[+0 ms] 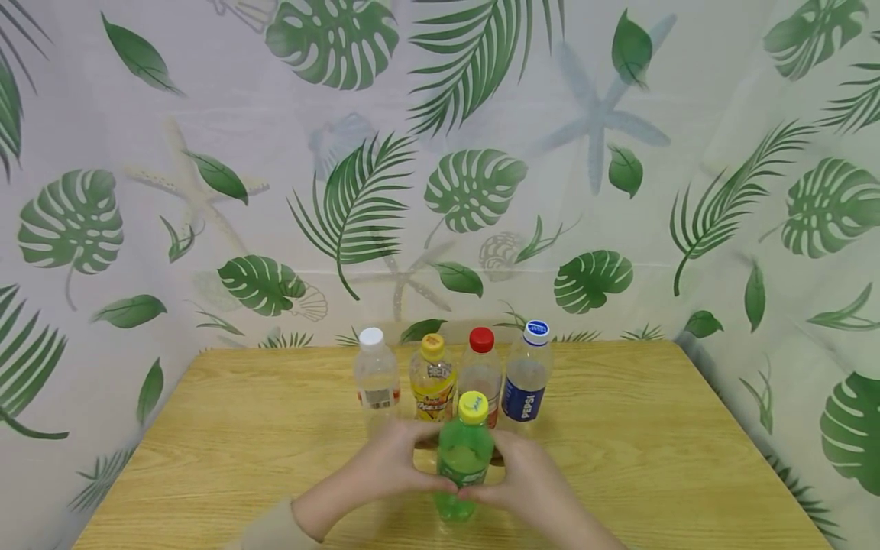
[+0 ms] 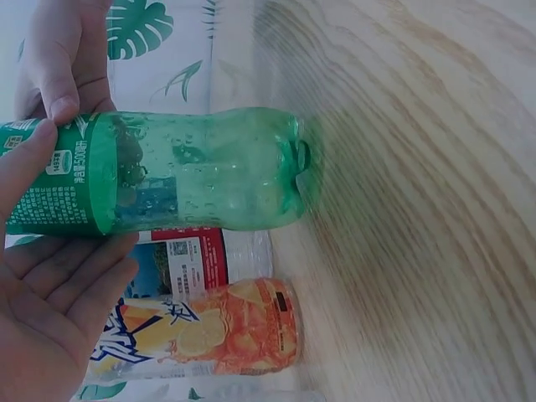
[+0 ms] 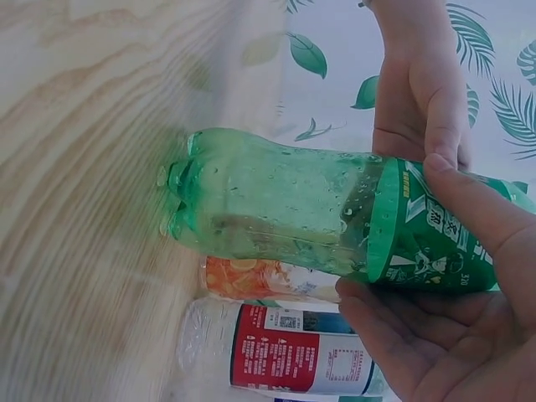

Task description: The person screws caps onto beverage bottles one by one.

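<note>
A green plastic bottle (image 1: 464, 456) with a yellow cap stands upright between both hands, in front of the row of other bottles. From the left, my left hand (image 1: 393, 464) holds it, fingers behind and thumb across the front. My right hand (image 1: 524, 475) holds the other side the same way, and the two thumbs nearly meet over the green label (image 2: 59, 180). In the right wrist view the clear lower part of the bottle (image 3: 276, 205) shows droplets. Its base is at or just over the tabletop; I cannot tell if it touches.
Behind stand a white-capped clear bottle (image 1: 376, 374), an orange-capped bottle with a yellow label (image 1: 433, 386), a red-capped bottle (image 1: 480, 370) and a Pepsi bottle (image 1: 526, 374). The wooden table (image 1: 660, 443) ends at a leaf-patterned cloth (image 1: 440, 252).
</note>
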Demonstrator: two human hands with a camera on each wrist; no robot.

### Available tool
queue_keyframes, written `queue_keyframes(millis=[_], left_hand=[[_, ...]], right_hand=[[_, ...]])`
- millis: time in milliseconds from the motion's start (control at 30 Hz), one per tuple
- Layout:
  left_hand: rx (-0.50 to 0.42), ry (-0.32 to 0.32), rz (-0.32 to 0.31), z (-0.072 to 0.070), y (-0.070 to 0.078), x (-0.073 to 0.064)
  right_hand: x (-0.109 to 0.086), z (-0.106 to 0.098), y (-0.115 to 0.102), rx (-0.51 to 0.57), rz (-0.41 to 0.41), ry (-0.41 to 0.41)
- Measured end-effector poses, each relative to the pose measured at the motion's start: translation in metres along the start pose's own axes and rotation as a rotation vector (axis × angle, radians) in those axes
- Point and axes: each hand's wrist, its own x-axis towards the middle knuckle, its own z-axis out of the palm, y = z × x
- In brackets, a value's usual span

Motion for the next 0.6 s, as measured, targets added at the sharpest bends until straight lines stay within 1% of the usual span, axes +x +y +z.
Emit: queue_keyframes(millis=[100,200,267,367,533,600], left_hand=[[0.007,0.025,0.001,0.003,0.003,0.001],[0.015,0.045,-0.013,0.008,0.006,0.003],[0.005,0.05,-0.03,0.011,0.009,0.004],[-0.017,0.06,-0.042,0.016,0.012,0.008],[-0.027,0.09,-0.036,0.024,0.017,0.015],[-0.048,0.099,-0.036,0.028,0.019,0.018]], right_hand=[[-0.002,-0.002,0.001,-0.001,0.002,0.011],[-0.003,-0.005,0.004,0.014,-0.002,0.014],[-0.004,-0.008,0.005,0.017,0.002,0.016],[-0.007,-0.012,0.008,-0.01,-0.006,0.036],[-0.013,-0.021,0.013,-0.02,0.027,0.051],[-0.015,-0.025,0.014,-0.015,0.051,0.056]])
